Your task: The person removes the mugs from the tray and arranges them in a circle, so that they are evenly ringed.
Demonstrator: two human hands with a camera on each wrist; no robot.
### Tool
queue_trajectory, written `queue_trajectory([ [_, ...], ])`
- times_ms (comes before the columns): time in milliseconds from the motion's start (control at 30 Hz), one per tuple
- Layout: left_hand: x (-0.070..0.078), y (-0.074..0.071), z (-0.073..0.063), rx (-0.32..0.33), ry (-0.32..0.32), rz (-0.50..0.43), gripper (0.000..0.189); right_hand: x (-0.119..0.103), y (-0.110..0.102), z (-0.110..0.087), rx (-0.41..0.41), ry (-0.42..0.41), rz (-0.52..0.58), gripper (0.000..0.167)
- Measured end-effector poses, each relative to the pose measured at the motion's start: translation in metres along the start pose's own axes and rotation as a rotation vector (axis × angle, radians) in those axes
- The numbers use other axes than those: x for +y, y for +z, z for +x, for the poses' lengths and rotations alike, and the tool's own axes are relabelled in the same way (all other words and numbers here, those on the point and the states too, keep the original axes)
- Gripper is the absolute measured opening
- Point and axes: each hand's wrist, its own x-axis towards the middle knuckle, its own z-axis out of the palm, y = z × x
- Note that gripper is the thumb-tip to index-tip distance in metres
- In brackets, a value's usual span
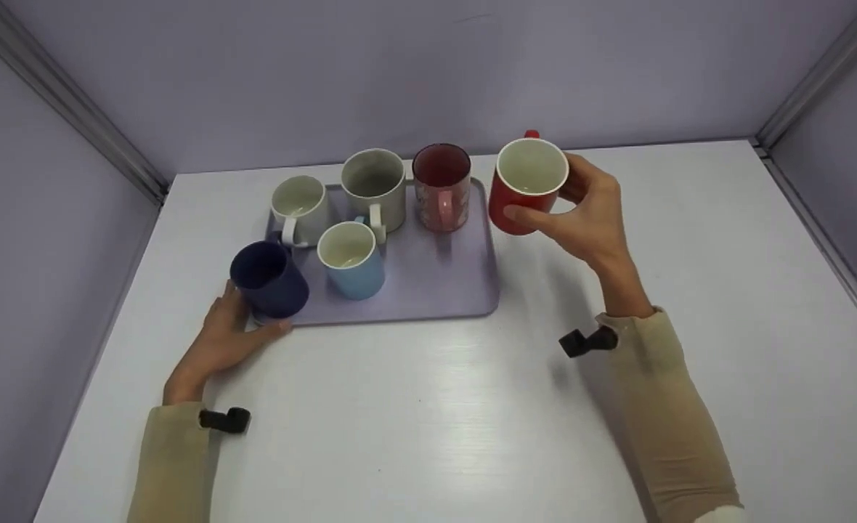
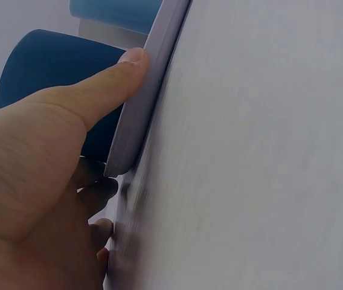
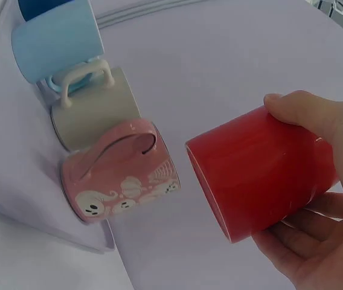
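My right hand grips a red mug with a white inside, thumb on one side and fingers on the other. This mug is held up just past the right edge of a lilac tray, its handle pointing away. At the tray's near left corner is my left hand, its thumb stretched along the rim and its other fingers beside the corner. Close to that hand, a navy mug stands on the tray. A light blue mug is to its right.
Along the tray's back stand a white mug, a grey-white mug and a pink mug with ghost and pumpkin pictures. The white table is bounded by a pale wall behind and panels at both sides.
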Motion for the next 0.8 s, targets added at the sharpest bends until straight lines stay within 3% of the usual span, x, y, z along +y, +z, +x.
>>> queue_trajectory([
  [300,-0.002,0.0,0.0,0.001,0.001,-0.025,0.112,0.037,-0.036,0.015,0.072,0.075,-0.03,0.067],
  [533,-0.001,-0.003,-0.002,-0.028,-0.082,0.046,0.114,0.066,-0.06,0.019,0.116,0.141,-0.015,0.069],
  [800,-0.002,-0.003,-0.005,-0.028,-0.113,0.005,0.115,0.095,-0.073,0.019,0.106,0.273,-0.052,0.079],
])
